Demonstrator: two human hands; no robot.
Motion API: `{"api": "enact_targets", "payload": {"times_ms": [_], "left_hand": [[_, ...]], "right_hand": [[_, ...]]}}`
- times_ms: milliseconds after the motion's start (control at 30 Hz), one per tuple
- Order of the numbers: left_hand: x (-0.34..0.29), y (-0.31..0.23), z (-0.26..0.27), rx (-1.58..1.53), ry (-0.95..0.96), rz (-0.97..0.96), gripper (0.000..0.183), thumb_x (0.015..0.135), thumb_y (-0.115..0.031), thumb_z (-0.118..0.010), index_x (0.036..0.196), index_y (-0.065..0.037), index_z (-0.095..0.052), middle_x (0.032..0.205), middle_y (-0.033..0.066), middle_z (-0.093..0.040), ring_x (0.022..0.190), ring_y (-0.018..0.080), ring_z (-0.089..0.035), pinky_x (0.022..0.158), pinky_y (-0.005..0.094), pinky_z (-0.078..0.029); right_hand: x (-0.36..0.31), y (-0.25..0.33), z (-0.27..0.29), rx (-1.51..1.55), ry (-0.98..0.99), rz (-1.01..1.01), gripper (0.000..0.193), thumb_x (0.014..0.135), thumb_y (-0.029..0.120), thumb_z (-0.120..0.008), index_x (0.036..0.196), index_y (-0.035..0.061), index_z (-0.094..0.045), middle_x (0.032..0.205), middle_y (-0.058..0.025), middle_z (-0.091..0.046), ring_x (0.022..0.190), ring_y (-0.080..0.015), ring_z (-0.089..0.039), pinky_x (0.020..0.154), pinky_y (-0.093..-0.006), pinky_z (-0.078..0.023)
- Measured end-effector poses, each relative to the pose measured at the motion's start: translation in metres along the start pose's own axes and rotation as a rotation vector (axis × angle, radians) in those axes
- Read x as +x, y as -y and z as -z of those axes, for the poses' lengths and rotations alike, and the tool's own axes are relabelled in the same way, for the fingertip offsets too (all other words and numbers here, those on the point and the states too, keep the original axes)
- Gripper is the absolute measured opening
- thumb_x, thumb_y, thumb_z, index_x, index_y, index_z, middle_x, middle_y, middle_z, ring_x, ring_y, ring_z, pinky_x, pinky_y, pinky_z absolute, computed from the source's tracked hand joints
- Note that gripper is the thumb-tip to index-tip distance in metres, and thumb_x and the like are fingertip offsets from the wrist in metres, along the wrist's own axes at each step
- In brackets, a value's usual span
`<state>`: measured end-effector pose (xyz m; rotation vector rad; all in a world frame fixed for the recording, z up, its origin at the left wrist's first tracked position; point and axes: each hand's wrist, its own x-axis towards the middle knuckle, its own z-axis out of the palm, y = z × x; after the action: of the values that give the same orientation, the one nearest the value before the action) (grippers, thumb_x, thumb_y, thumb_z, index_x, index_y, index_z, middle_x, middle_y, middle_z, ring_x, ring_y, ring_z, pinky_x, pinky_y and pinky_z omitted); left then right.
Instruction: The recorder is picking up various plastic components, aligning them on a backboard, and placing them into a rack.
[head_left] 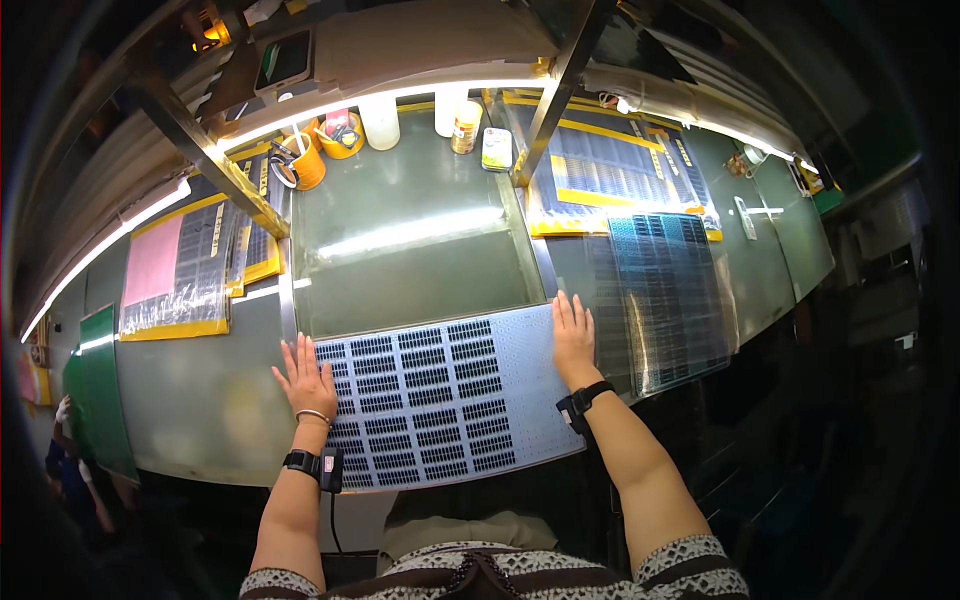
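A pale sheet (pixel 530 375) with rows of black rectangular patterns lies before me, seemingly lit from below, along the near edge of the glass-topped table (pixel 420 270). My left hand (pixel 306 380) rests at its left edge, palm down, fingers stretched and apart. At the right edge lies my right hand (pixel 573 345), flat, its fingers pointing away from me. Neither hand is wrapped around anything. Each wrist wears a black strap device. To the right of my right hand lie dark patterned films (pixel 665 290) in a clear sleeve.
Yellow-edged films lie at the left (pixel 180 270) and far right (pixel 620 165). Along the back stand an orange pen holder (pixel 308 168), a white bottle (pixel 381 125), a jar (pixel 466 128) and a small tin (pixel 496 150). Metal posts (pixel 565 90) rise there. Another person's hand (pixel 64 410) shows far left.
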<state>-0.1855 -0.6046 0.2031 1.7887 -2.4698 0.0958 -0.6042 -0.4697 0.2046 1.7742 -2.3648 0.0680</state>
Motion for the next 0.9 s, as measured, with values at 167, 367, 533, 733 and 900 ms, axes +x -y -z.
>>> {"api": "enact_targets", "payload": {"times_ms": [167, 367, 533, 733, 900], "left_hand": [[0.003, -0.008, -0.006, -0.012, 0.035, 0.045, 0.059, 0.087, -0.035, -0.041, 0.138, -0.008, -0.024, 0.146, 0.0015, -0.018, 0.136, 0.0271, -0.009, 0.104, 0.0553, -0.004], [0.002, 0.001, -0.006, 0.039, -0.002, 0.058, 0.061, 0.087, -0.035, -0.04, 0.138, -0.006, -0.022, 0.146, 0.0036, -0.016, 0.136, 0.027, -0.008, 0.105, 0.0553, -0.003], [-0.02, 0.001, 0.006, 0.01, 0.014, 0.16, 0.068, 0.086, -0.04, -0.041, 0.137, 0.0, -0.02, 0.147, 0.012, -0.011, 0.136, 0.0282, -0.006, 0.105, 0.0553, -0.002], [-0.181, -0.011, 0.016, -0.139, 0.23, 0.289, 0.074, 0.084, -0.043, -0.043, 0.138, -0.001, -0.016, 0.146, 0.0143, -0.009, 0.135, 0.0318, -0.004, 0.103, 0.0573, -0.001], [-0.254, -0.015, 0.039, -0.018, 0.101, 0.663, 0.063, 0.083, -0.04, -0.05, 0.134, -0.007, -0.032, 0.142, 0.0167, -0.021, 0.133, 0.033, -0.013, 0.102, 0.0548, -0.016]], "right_hand": [[-0.01, -0.006, 0.019, -0.028, 0.02, 0.031, 0.045, 0.081, 0.006, -0.041, 0.126, -0.0011, -0.04, 0.135, -0.0108, -0.035, 0.126, -0.0339, -0.029, 0.102, -0.0475, -0.026], [-0.151, 0.0, 0.078, 0.143, 0.18, 0.092, 0.051, 0.076, 0.0, -0.04, 0.127, -0.0059, -0.037, 0.136, -0.0169, -0.032, 0.126, -0.0372, -0.027, 0.103, -0.0463, -0.024], [-0.223, -0.007, 0.096, 0.307, 0.27, -0.049, 0.045, 0.071, 0.002, -0.046, 0.116, -0.0012, -0.049, 0.13, -0.0165, -0.041, 0.121, -0.0374, -0.034, 0.098, -0.045, -0.03], [-0.217, -0.049, 0.037, 1.243, 0.507, -0.84, 0.024, 0.089, 0.024, -0.05, 0.089, 0.0025, -0.06, 0.072, -0.0065, -0.063, 0.062, -0.0154, -0.06, 0.058, -0.029, -0.047], [-0.208, -0.053, 0.033, 1.472, 0.685, -0.924, 0.023, 0.089, 0.028, -0.051, 0.084, 0.0082, -0.059, 0.068, -0.0032, -0.061, 0.061, -0.013, -0.058, 0.054, -0.0259, -0.044]]}}
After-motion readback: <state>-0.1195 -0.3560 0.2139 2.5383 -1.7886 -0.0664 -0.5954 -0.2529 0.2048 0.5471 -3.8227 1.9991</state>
